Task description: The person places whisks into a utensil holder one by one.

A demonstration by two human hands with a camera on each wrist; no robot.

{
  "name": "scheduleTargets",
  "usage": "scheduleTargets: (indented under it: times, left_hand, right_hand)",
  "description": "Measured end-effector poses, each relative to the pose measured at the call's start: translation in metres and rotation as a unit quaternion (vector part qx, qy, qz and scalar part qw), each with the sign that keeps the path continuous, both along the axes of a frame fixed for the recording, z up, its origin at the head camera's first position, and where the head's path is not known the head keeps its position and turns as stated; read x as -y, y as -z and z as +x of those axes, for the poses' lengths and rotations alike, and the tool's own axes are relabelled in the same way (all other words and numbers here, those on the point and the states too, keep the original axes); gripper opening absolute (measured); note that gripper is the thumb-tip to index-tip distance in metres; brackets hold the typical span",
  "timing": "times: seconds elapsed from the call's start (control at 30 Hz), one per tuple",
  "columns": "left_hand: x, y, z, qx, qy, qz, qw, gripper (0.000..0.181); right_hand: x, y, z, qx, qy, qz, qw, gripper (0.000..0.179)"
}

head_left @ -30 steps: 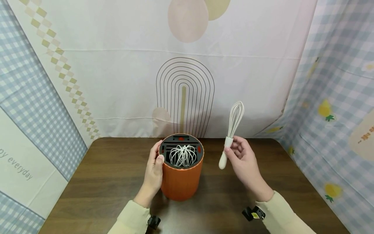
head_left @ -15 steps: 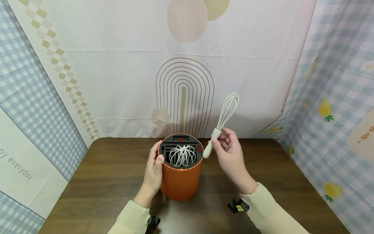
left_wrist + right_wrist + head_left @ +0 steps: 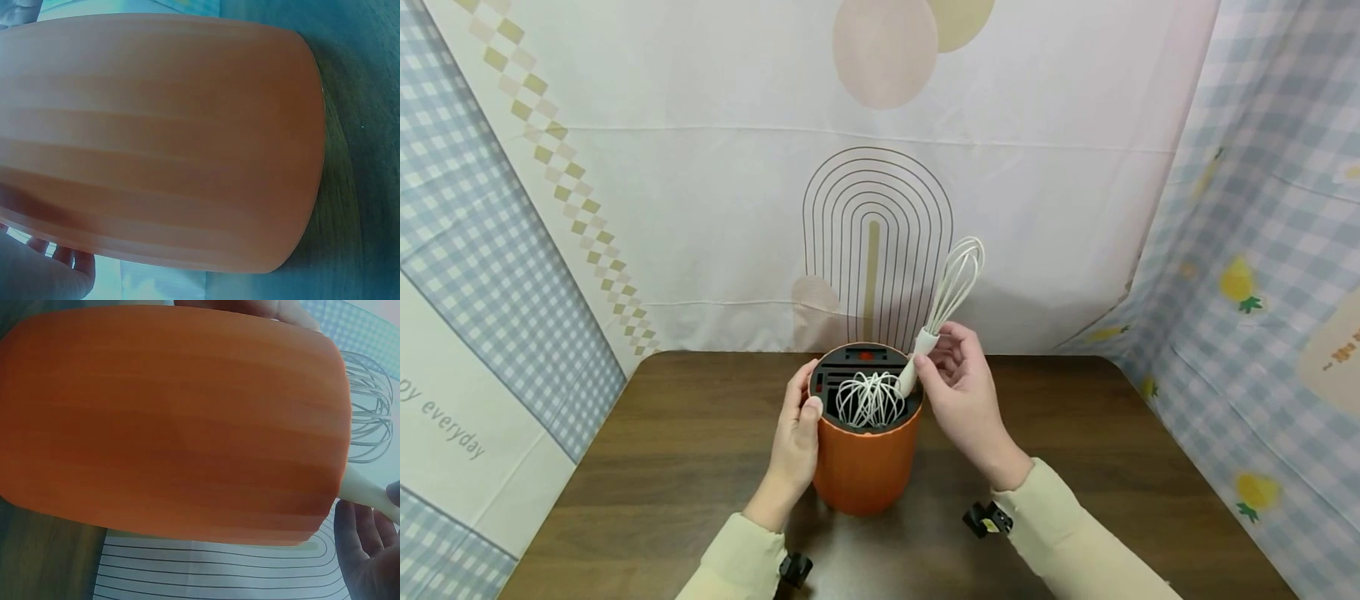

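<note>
An orange ribbed utensil holder (image 3: 865, 471) with a black slotted top stands upright on the table. My left hand (image 3: 795, 429) grips its left side, thumb near the rim. The wire head of one whisk (image 3: 868, 402) sticks up out of the slotted top. My right hand (image 3: 964, 392) pinches a second, cream whisk (image 3: 957, 279) by its handle, wire loops up and tilted to the right. Its handle end overlaps the right part of the black top. In the right wrist view the whisk handle (image 3: 364, 489) meets the rim of the holder, beside the other whisk's wires (image 3: 370, 406).
The brown wooden table (image 3: 685, 467) extends on both sides of the holder. A white patterned cloth (image 3: 722, 217) hangs behind it, and blue checked cloth (image 3: 1210, 333) closes off the sides. Red patches (image 3: 866, 356) show in the black top.
My right hand has carried the cream whisk leftward from the right of the holder to above its top. The left hand and the holder have stayed in place.
</note>
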State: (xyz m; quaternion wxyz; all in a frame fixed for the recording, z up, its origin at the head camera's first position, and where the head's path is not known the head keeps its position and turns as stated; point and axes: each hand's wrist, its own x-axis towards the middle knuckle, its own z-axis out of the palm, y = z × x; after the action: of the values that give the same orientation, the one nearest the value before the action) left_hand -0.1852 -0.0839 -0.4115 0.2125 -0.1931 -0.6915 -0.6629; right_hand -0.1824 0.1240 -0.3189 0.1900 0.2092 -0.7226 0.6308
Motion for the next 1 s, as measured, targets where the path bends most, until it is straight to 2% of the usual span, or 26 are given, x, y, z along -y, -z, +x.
scheduleTargets:
  times: [0.3, 0.7, 1.0]
  left_hand:
    - [-0.0007, -0.003, 0.0026, -0.009, 0.007, 0.002, 0.9999, 0.048]
    - [-0.0011, -0.0034, 0.004, 0.007, 0.009, 0.001, 0.9999, 0.048]
    - [-0.0011, -0.0018, 0.003, -0.012, 0.012, 0.007, 0.9998, 0.047]
  right_hand:
    - [0.0034, 0.0021, 0.0054, -0.004, -0.005, 0.1, 0.995, 0.036]
    - [0.0027, 0.003, 0.0049, 0.009, -0.015, 0.108, 0.994, 0.04]
    - [0.0025, 0.0019, 0.0058, 0.004, -0.018, 0.115, 0.9931, 0.046]
